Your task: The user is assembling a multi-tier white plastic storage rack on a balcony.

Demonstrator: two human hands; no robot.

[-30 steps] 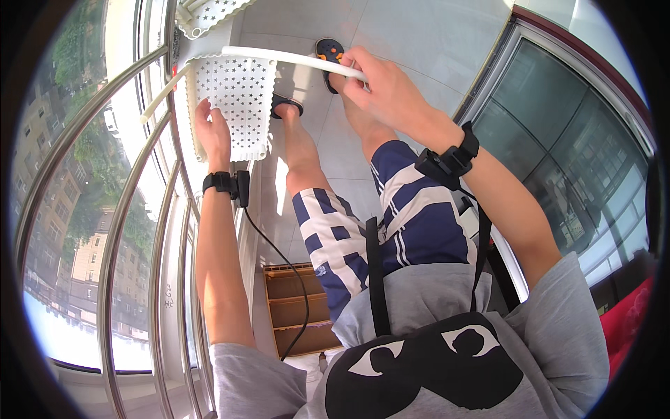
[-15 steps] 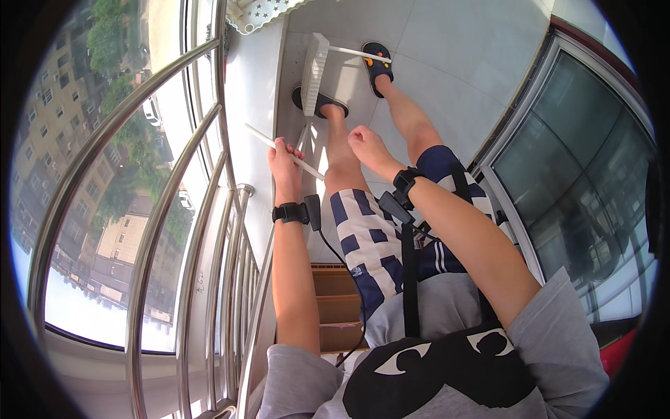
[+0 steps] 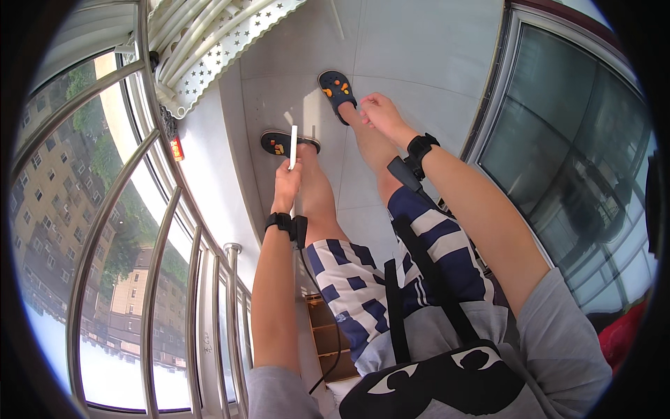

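My left hand [image 3: 287,183] is closed around a slim white rod [image 3: 293,145]. One end of the rod sticks out past my fingers, over the shoe on my left foot. Below the hand, a thin white strip shows beside the wrist. My right hand [image 3: 381,113] hangs in the air above my right shin, its fingers curled in. Whether anything lies inside those fingers is hidden. The two hands are well apart, the right one a little farther out.
A white star-cut basket [image 3: 197,82] with several white tubes [image 3: 202,35] sits on the ledge at upper left. Metal railings [image 3: 155,279] line the window on the left. A glass door [image 3: 551,160] stands at right. Another thin white rod [image 3: 338,19] shows on the floor ahead.
The rod in my left hand has swung from slanting sideways to pointing away from me. The white slatted piece near my feet has left the view. My right hand has moved slightly right and outward.
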